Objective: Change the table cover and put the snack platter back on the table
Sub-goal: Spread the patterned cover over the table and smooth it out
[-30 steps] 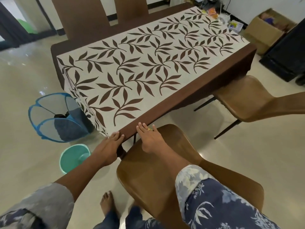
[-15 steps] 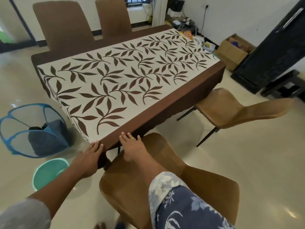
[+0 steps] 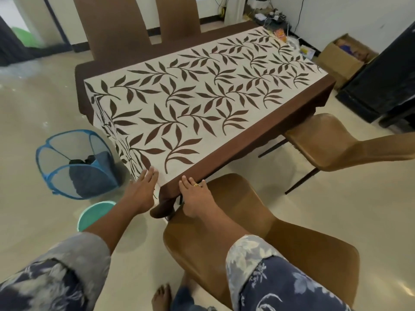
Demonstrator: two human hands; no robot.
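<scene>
Both hands, our left hand (image 3: 143, 189) and right hand (image 3: 193, 194), lie flat with fingers extended on the near corner of the cream leaf-patterned table cover (image 3: 197, 104), which we judge nearly fitted; no snack platter is visible.

- Left hand (image 3: 141, 190): arm extended forward, palm down, fingers straight and together.
- Right hand (image 3: 195, 196): arm extended, palm down, fingers spread flat, ring on one finger.
</scene>
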